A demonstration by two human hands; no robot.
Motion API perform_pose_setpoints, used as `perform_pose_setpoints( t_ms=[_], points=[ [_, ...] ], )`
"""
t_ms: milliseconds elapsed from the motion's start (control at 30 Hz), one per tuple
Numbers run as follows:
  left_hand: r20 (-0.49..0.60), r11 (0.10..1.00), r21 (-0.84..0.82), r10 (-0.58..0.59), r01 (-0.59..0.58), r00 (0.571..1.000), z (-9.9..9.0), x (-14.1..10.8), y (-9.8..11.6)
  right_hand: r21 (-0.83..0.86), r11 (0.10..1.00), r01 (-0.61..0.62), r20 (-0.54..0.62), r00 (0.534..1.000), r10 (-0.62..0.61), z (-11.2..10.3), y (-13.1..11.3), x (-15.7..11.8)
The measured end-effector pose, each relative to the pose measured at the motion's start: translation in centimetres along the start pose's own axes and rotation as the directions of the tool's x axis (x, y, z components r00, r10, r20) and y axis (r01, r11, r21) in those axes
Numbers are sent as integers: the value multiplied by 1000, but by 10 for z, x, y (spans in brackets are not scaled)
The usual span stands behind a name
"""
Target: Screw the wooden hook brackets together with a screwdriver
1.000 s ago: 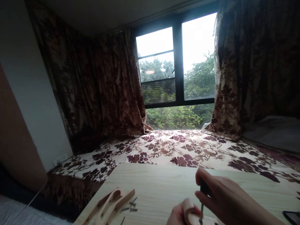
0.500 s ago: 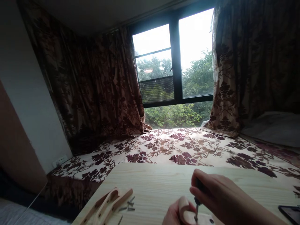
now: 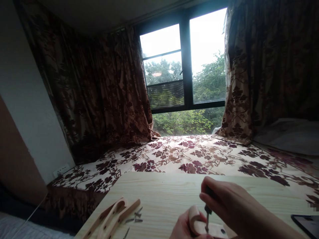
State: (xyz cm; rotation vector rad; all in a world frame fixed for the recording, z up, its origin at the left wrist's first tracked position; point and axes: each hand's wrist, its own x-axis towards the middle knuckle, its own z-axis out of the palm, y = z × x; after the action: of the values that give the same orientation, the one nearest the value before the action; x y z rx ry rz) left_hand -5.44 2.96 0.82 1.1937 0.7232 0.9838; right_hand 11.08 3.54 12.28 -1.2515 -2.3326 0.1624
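Now the right hand (image 3: pixel 223 197) has its fingers wrapped round a screwdriver (image 3: pixel 208 210), the left hand (image 3: pixel 181 226) gripping a curved wooden piece (image 3: pixel 200 227) at the bench (image 3: pixel 161 187); more of that pale, smooth piece, dark-holed, shows than a second ago.

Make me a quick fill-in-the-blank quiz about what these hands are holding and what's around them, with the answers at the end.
1. The right hand grips a dark-handled ____.
2. The left hand holds a curved piece made of ____.
3. Several loose metal ____ lie near similar pieces on the pale board.
4. Between the patterned curtains, daylight comes in through a ____.

Missing words: screwdriver; wood; screws; window.
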Motion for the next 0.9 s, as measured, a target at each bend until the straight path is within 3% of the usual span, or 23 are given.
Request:
perform_pose_setpoints(
  t_ms=[133,333,467,567,767,900],
  points=[
    [13,1000,-30,5,-5,1000,2,3,0,-69,997,-46,-45,998,43,1,1,1],
    [62,999,-45,-14,17,998,2,0,7,188,982,10,107,994,-30,-8,-3,-4],
    [-6,999,-3,-52,52,999,-1,3,-1,43,998,-43,54,998,40,1,-2,2],
    [13,999,18,-33,33,999,-2,5,-3,-40,995,-91,17,996,91,3,-2,4],
    [111,998,-34,62,-58,992,4,-1,12,198,980,5,84,996,-22,-9,-3,-4],
    [81,999,-29,28,-26,996,6,-6,15,162,987,12,29,999,-17,-5,2,-1]
  ],
)
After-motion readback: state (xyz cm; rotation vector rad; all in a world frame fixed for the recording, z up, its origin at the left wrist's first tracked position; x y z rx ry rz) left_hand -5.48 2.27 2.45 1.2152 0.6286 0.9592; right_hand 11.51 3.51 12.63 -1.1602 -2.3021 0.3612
